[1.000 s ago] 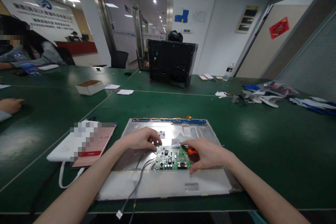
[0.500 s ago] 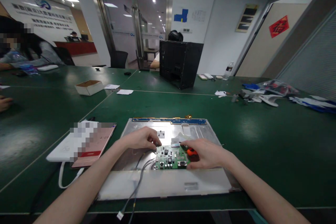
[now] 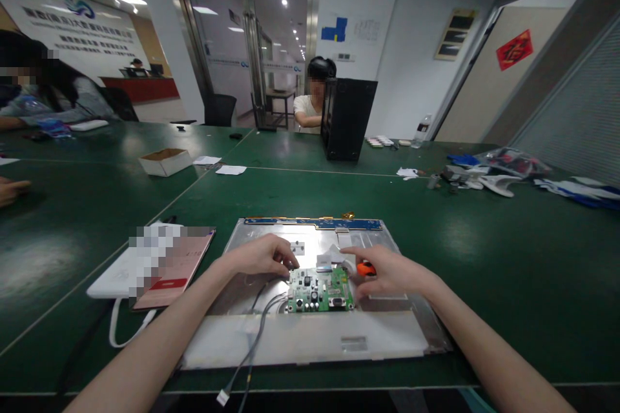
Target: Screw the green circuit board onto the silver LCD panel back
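A flat display panel [image 3: 232,342] lies back side up on the table in front of me, with a green circuit board [image 3: 322,290] on its metal back. My left hand [image 3: 268,257] is closed at the board's upper left corner, thumb and fingertips pinching its edge. Curled fingers of my right hand [image 3: 387,271] hold an orange-and-black tool handle [image 3: 366,269]; its tip is hidden. The index finger of that hand reaches to a whitish flap [image 3: 333,254] behind the board. Grey cables [image 3: 261,329] run from the board's left side over the panel's front edge.
A white device [image 3: 113,271] and a phone [image 3: 169,271] lie left of the panel. Farther back stand an open cardboard box [image 3: 165,162] and a black computer case [image 3: 351,119], with a person behind it. Gloves [image 3: 581,190] and loose parts lie to the right.
My right hand has shifted right, off the board's right side, uncovering its edge. Its index finger now points at the whitish flap. Across the table, the black case has turned, revealing the person behind.
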`<state>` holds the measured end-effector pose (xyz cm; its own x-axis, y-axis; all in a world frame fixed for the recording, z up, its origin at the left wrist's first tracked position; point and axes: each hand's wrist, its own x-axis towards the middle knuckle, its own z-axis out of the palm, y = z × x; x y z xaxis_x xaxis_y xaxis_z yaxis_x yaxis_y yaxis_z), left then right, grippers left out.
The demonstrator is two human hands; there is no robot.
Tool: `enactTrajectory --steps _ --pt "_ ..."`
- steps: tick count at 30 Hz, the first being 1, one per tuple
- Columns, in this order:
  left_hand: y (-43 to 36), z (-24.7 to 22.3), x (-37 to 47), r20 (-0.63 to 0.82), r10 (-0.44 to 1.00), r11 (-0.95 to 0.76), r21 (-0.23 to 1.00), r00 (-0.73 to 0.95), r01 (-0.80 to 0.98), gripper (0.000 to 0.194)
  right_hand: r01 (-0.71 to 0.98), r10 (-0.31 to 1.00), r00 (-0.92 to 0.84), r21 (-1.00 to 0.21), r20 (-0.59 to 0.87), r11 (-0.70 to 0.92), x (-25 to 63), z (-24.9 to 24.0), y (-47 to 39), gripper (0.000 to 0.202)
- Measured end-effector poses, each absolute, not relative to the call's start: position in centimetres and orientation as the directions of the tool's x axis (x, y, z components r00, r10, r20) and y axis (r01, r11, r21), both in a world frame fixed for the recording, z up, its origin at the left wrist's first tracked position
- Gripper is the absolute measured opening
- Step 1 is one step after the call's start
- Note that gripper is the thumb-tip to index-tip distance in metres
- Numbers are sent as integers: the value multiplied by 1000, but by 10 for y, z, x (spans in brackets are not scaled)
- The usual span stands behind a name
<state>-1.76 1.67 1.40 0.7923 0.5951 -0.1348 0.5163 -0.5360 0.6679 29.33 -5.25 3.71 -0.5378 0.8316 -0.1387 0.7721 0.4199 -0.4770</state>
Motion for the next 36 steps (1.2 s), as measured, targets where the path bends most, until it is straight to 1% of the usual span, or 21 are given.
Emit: enactTrajectory --steps 2,3,5,8,10,15,18,21,22,24,26,28,30,32,33,34,35,36 --pt "17 13 -18 -138 592 -533 672 794 514 27 766 851 -516 -496 -94 410 298 41 -50 66" --pt "18 13 -18 -138 591 -532 674 795 512 28 761 852 -517 -499 -79 415 300 42 -50 64" --pt "18 11 -19 -140 588 -529 678 796 510 29 767 849 -523 -479 -81 427 301 41 -49 68" --pt "19 9 -20 -141 590 -522 685 795 509 31 800 831 -533 -416 -161 432 299 34 -49 82" --pt "20 9 -20 -139 593 -520 686 793 509 32 813 820 -533 -397 -210 426 298 29 -47 87" --pt "23 7 -15 -103 581 -547 685 807 481 30 815 796 -537 -413 -278 405 302 28 -39 86" --pt "25 6 -11 -93 579 -560 677 810 477 30 809 795 -538 -436 -280 394 306 28 -35 86" --pt "29 7 -11 -111 582 -546 680 805 489 32 801 803 -534 -463 -264 381 310 26 -34 85" --pt "31 8 -11 -120 587 -537 683 801 496 33 798 810 -529 -473 -253 373 311 26 -33 82" --pt "37 11 -12 -111 615 -525 681 781 510 32 790 834 -510 -500 -213 355 314 28 -33 71" --pt "43 12 -13 -47 678 -530 660 734 532 25 770 862 -487 -534 -139 349 316 33 -33 55" --pt "47 9 -12 40 757 -530 621 652 577 23 734 890 -455 -581 -37 352 318 39 -34 43" --pt "47 4 -9 111 810 -523 581 576 623 21 671 922 -383 -671 51 316 321 45 -35 37" --pt "44 -2 -6 155 808 -549 550 569 629 19 500 952 -289 -834 96 236 323 47 -36 34" --pt "42 -4 -4 169 799 -567 530 577 630 19 362 964 -251 -914 93 182 324 46 -36 33" --pt "40 -6 -3 178 788 -585 511 589 629 19 193 969 -225 -971 99 144 324 44 -35 31" --pt "38 -8 -1 186 778 -601 497 600 626 19 32 976 -191 -993 107 115 324 41 -34 29" --pt "37 -9 0 194 770 -614 487 608 621 18 -96 981 -164 -991 106 91 323 37 -31 28"
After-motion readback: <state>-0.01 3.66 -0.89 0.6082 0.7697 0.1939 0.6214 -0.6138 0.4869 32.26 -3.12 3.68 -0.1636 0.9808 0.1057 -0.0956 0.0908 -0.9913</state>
